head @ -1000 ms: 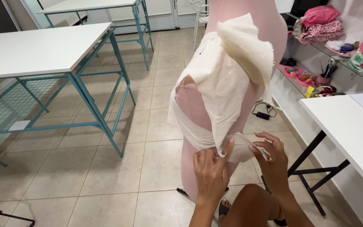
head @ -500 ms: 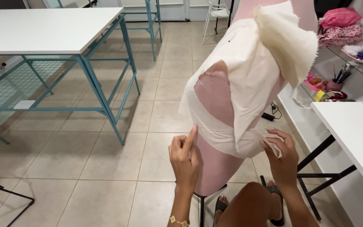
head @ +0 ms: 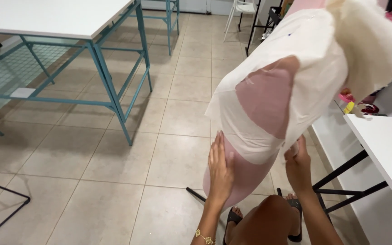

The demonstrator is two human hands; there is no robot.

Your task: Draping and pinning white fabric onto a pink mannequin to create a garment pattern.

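Left hand (head: pixel 220 169) lies flat, fingers released, on the smooth pink dress form (head: pixel 262 97); right hand (head: pixel 298 162) pinches the cream muslin (head: pixel 316 59) hem at lower right

A beige tiled floor (head: pixel 114 159) carries the pink dress form (head: pixel 250 172), with a white-topped blue-framed table (head: pixel 60 18) standing well to its left.

Left hand (head: pixel 220 169) flat on pink mannequin (head: pixel 264 97), right hand (head: pixel 297 164) gripping cream fabric (head: pixel 316 72)
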